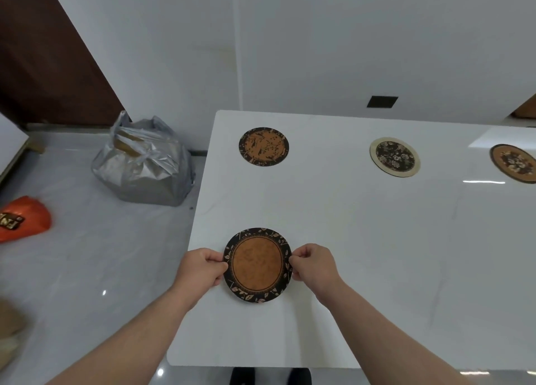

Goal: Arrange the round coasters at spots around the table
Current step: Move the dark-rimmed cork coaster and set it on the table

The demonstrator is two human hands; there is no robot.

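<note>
A round coaster [257, 265] with a brown centre and a black leaf-patterned rim lies near the left end of the white table [362, 239]. My left hand [200, 265] pinches its left edge and my right hand [313, 264] pinches its right edge. Three other round coasters lie along the far side: an orange-and-black one [263, 146], a cream-rimmed floral one [394, 156], and a brown floral one [514, 163] cut off by the right frame edge.
A silver plastic bag [145, 164] stands on the grey floor left of the table. An orange bag [23, 219] lies at the far left. White walls close off the back. The table's near edge runs just below my forearms.
</note>
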